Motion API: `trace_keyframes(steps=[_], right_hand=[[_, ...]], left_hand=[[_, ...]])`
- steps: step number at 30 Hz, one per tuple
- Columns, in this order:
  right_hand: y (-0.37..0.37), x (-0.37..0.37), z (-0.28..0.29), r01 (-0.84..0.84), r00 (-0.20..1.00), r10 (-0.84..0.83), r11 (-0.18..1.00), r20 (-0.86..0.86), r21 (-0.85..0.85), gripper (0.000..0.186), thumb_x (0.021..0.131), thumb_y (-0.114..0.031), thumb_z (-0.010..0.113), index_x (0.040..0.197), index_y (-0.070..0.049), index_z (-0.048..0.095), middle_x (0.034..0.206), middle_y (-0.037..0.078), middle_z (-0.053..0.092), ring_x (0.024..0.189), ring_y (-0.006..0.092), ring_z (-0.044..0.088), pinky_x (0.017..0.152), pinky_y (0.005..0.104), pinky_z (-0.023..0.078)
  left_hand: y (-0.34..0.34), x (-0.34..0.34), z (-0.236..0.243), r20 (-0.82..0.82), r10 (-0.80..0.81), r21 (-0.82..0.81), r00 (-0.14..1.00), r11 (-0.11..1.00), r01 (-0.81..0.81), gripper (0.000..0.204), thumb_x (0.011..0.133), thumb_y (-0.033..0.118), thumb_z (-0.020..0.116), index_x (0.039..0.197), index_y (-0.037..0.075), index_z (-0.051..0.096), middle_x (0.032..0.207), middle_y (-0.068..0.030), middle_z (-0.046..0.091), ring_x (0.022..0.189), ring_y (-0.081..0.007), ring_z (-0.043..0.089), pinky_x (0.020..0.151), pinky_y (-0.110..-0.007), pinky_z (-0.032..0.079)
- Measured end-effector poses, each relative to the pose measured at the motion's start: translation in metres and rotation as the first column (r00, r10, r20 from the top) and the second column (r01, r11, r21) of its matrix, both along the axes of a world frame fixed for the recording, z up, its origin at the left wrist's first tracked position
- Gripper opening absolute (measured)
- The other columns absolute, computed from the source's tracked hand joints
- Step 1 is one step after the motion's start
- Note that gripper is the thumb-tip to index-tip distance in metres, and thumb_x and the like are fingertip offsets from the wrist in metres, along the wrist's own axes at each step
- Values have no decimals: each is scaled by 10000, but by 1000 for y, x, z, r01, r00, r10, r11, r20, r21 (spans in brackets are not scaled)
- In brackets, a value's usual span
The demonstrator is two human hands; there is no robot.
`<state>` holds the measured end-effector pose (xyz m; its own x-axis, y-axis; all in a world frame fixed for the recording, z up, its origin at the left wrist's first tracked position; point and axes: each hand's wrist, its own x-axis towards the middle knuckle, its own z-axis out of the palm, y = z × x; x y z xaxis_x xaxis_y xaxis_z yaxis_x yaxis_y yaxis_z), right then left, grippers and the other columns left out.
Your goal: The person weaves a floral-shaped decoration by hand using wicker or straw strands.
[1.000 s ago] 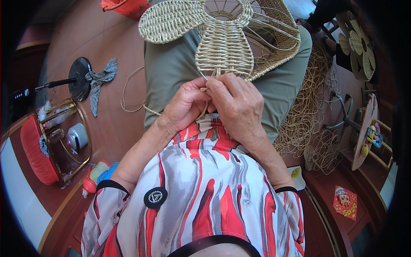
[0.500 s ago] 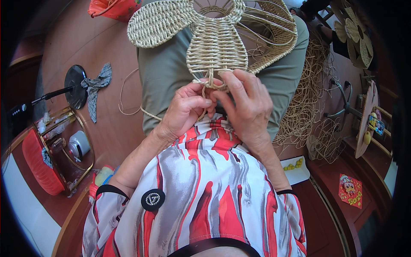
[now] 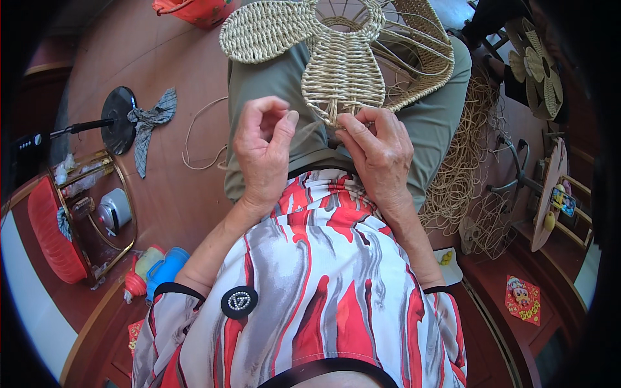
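Standing in the room, I see on the far left a red ribbed plastic basin [image 3: 57, 236] beside a brass-coloured metal frame, with a rounded silver metal pot [image 3: 114, 210] within it. Near them, a round black stand base [image 3: 119, 119] touches a grey checked knotted cloth [image 3: 152, 129], and lower down lies a bright blue plastic container [image 3: 168, 268]. Farther up is an orange-red plastic bucket [image 3: 194, 11], cut off by the upper edge.

The person's left hand [image 3: 264, 145] is raised over the lap, well apart from the weaving, thumb and fingers curled toward each other; I cannot tell whether a thin strand is caught between them. The pale straw-coloured woven piece with rounded petal-like panels [image 3: 343, 74] rests across the knees of the grey-green trousers [image 3: 427, 126], its middle panel pointing toward the person. The right hand [image 3: 381, 152] pinches the corded lower edge of that panel between thumb and fingers.

To the right, a tangled heap of tan cord [image 3: 456, 161] covers the floor, with a white tray of yellow-green fruit [image 3: 453, 273] nearer the person. Beyond, at the upper right, another petal-shaped woven piece [image 3: 535, 64] stands beside someone in dark clothing.
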<state>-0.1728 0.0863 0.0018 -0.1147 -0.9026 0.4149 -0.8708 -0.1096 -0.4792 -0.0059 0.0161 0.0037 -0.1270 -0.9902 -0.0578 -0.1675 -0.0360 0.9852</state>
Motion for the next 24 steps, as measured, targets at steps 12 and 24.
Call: trace_keyframes(steps=[12, 24], right_hand=[[1, -4, -6, 3, 996, 2, 999, 94, -48, 318, 732, -155, 798, 1021, -146, 666, 929, 14, 592, 824, 211, 597, 694, 359, 438], [4, -1, -11, -14, 997, 19, 998, 80, -60, 450, 648, -171, 832, 1053, -138, 639, 1022, 10, 618, 839, 201, 626, 705, 352, 459]], left_hand=[[-62, -6, 30, 809, -407, -290, 424, 352, 890, 126, 870, 119, 647, 968, 45, 620, 829, -115, 622, 774, -319, 629, 682, -409, 508], [-50, 11, 29, 506, -733, -49, 455, 503, 863, 157, 963, 162, 551, 959, 5, 557, 821, -155, 562, 742, -332, 582, 683, -399, 460]])
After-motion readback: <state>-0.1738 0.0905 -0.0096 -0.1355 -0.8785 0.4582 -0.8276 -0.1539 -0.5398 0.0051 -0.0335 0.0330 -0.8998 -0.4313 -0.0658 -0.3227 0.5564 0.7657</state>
